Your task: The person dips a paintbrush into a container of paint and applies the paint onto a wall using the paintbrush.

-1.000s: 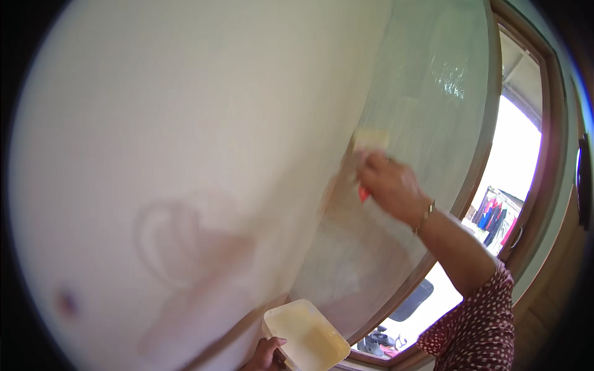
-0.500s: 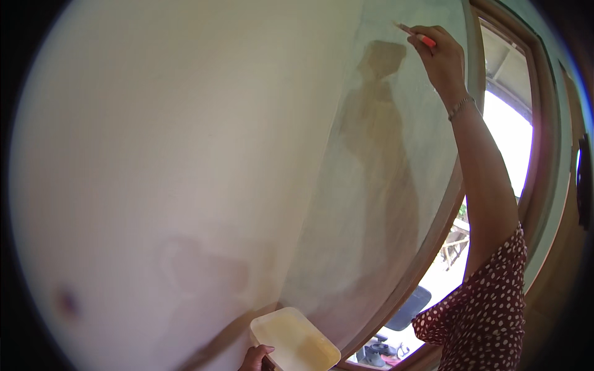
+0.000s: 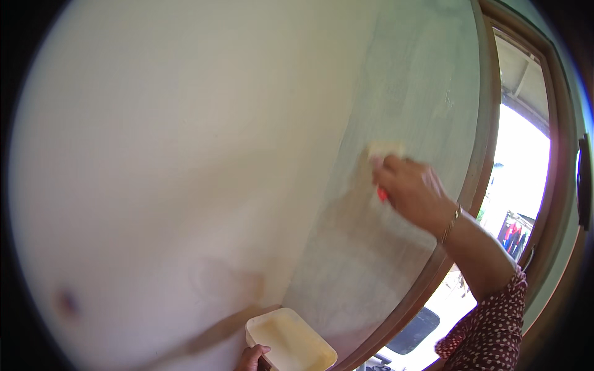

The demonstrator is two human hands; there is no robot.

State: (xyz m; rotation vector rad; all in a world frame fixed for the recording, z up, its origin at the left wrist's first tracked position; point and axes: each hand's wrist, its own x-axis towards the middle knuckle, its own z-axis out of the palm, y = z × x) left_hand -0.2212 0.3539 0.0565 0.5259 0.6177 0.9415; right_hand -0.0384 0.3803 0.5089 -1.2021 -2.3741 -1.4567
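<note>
Brush [image 3: 385,152] in the right grip [image 3: 411,187], long axis near upright, bristles [image 3: 390,146] up; tub [image 3: 262,323] in the left grip [image 3: 252,357]

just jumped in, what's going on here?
A person's right hand grips a wide brush with pale bristles and a red handle end, up at the grey-green wall section between the pale wall and a brown frame. The brush is blurred, so contact with the surface is hard to confirm. The left hand holds a pale, open tub by its side, low in view; what is inside can't be told for sure.
</note>
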